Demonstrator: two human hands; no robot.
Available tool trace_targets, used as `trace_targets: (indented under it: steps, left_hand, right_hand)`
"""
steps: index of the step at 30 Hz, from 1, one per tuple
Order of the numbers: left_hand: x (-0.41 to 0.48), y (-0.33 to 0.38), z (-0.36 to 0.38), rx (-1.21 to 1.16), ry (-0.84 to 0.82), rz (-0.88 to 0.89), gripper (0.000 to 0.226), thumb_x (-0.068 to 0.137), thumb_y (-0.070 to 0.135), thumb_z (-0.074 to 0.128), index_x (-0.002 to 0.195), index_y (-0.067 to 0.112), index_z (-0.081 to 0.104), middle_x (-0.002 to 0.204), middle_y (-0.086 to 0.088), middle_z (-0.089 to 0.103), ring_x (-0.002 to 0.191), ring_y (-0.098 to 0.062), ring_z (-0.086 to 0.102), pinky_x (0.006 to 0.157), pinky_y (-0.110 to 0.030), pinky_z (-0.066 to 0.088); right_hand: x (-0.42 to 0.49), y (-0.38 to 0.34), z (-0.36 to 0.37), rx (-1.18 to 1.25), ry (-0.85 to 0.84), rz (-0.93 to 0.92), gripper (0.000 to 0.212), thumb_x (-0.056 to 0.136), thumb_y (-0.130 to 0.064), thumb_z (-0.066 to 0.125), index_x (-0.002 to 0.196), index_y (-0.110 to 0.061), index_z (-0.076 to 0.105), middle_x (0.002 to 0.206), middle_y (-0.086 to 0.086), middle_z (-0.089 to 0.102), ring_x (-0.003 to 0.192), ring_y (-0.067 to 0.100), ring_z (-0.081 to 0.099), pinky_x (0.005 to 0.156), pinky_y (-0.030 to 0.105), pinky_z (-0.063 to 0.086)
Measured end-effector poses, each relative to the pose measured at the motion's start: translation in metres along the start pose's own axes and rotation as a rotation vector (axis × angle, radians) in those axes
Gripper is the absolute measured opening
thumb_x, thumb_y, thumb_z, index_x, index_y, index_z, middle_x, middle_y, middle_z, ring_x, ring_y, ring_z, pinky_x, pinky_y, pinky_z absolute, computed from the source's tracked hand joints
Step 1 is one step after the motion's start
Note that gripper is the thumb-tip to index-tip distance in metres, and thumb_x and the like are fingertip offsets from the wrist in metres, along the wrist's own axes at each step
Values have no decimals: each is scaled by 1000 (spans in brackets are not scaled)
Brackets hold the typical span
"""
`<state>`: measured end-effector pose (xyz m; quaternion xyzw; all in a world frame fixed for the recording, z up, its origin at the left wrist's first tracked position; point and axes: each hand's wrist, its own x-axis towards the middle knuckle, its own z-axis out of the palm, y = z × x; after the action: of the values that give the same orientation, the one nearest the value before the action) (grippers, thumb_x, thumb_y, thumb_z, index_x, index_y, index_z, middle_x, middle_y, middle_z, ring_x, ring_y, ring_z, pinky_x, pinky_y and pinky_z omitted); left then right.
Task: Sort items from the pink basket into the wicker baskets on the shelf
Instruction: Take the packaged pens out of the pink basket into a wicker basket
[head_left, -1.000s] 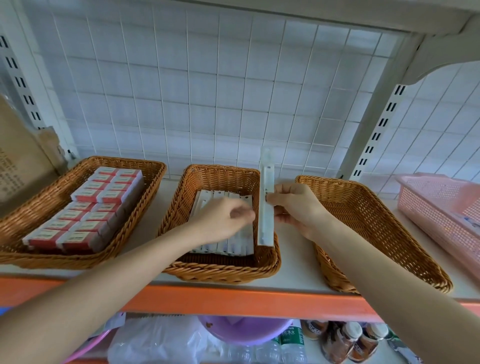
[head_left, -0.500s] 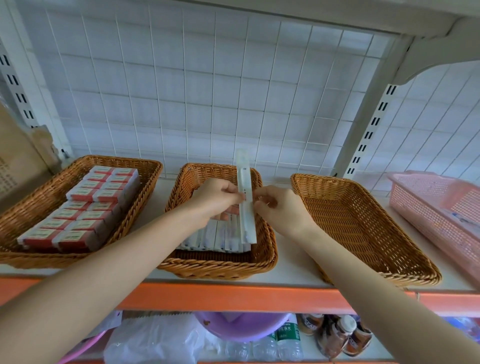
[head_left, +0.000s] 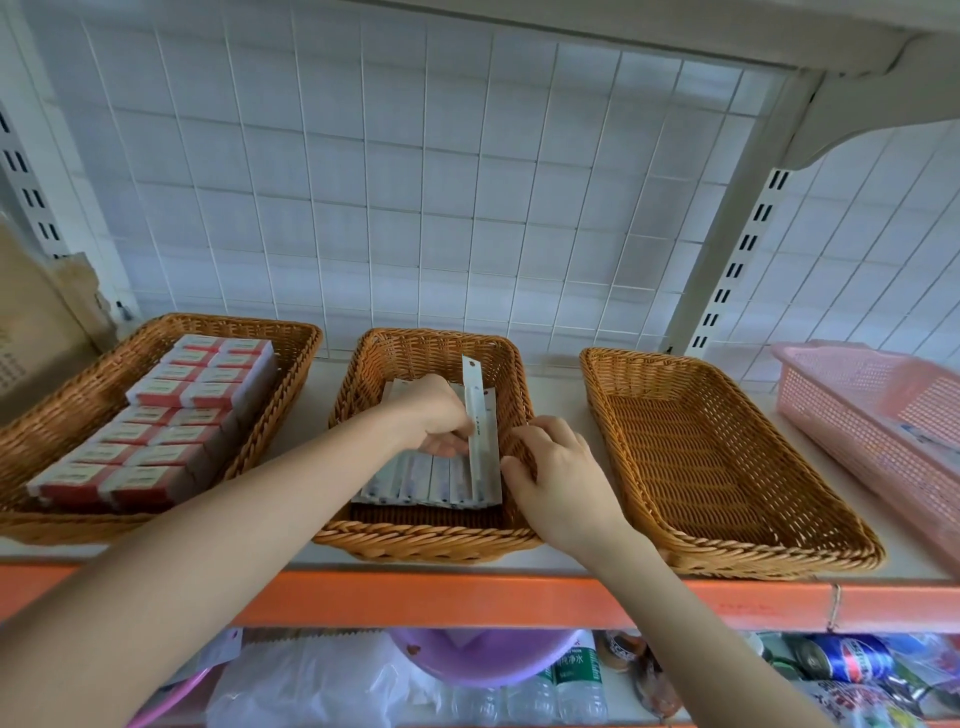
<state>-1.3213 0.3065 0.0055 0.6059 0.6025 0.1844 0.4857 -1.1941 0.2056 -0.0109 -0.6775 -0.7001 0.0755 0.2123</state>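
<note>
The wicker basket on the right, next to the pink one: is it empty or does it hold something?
Empty. The right wicker basket shows only its bare woven floor and walls; nothing lies in it.

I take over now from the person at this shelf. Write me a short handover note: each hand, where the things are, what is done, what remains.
Left hand: inside the middle basket, pinching a long white packet that stands tilted over the row of packets lying there.
Right hand: fingers curled at the same basket's right rim; whether it grips is unclear.
Done: the left basket is packed with red-and-white boxes.
Left: lay the held packet flat, then fetch more from the pink basket at far right, where at least one item shows. Nothing shows in the right basket.
</note>
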Motion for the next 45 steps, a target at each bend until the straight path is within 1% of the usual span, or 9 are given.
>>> trace_targets:
  steps: [7, 14, 16, 21, 27, 34, 37, 42, 45]
  left_hand:
    - [4, 0, 6, 53, 22, -6, 31, 87, -2, 61, 117, -6, 55, 82, -12, 62, 50, -10, 60, 41, -18, 49]
    - [2, -2, 7, 111, 84, 53, 20, 85, 2, 65, 103, -7, 63, 86, -13, 67, 45, -7, 60, 48, -19, 53]
    - [-2, -1, 5, 245, 139, 119, 18, 85, 6, 65, 101, -3, 66, 81, -12, 68, 59, -13, 67, 57, -24, 56]
    - [-26, -3, 4, 731, 75, 413, 45, 89, 29, 60, 129, 10, 53, 126, -5, 57, 115, -21, 54, 93, -30, 43]
    - [-34, -25, 11, 1072, -140, 494, 54, 88, 42, 58, 130, 9, 47, 131, -8, 45, 119, -26, 46, 93, -37, 44]
    - [-38, -29, 13, 1118, -96, 535, 59, 91, 43, 53, 139, 13, 38, 142, -6, 37, 129, -24, 36, 98, -33, 40]
    - [-44, -26, 9, 1081, -77, 526, 61, 92, 44, 51, 142, 14, 35, 145, -8, 33, 134, -24, 30, 105, -36, 34]
    - [-49, -1, 7, 1012, 64, 595, 62, 95, 48, 41, 148, 20, 24, 153, -3, 24, 140, -21, 23, 112, -37, 28]
    - [-48, 25, 22, 979, 135, 696, 60, 95, 47, 38, 147, 19, 27, 150, 1, 30, 138, -18, 25, 111, -35, 29]
  right_hand:
    - [-1, 2, 3, 57, 35, 2, 35, 92, -23, 47, 122, -8, 56, 133, 7, 44, 120, 30, 43, 101, 42, 36]
    - [-1, 4, 3, 105, 31, 6, 33, 92, -21, 48, 120, -8, 57, 132, 6, 44, 120, 28, 43, 100, 37, 36]
    - [-2, 3, 3, 110, 30, 5, 33, 92, -20, 48, 120, -8, 58, 132, 5, 44, 120, 28, 43, 100, 37, 37]
    - [-1, 4, 4, 120, 39, -2, 31, 91, -19, 48, 118, -8, 59, 131, 6, 45, 118, 29, 44, 99, 39, 38]
    - [-2, 4, 4, 118, 44, -4, 32, 91, -20, 48, 119, -9, 57, 130, 6, 46, 116, 30, 45, 97, 40, 39]
    - [-1, 6, 4, 76, 39, -22, 34, 92, -25, 46, 122, -10, 55, 131, 6, 46, 116, 31, 44, 97, 40, 38]
    - [-1, 3, -3, 28, 51, -52, 49, 88, -42, 36, 122, -11, 54, 129, 6, 48, 116, 31, 45, 96, 40, 38]
    - [-2, 19, -43, -71, 149, -79, 60, 84, -45, 28, 128, -11, 51, 130, 9, 48, 115, 35, 44, 96, 41, 37]
    - [-5, 54, -74, -143, 153, -6, 48, 92, -40, 37, 133, -16, 45, 136, 5, 42, 122, 32, 38, 100, 43, 36]
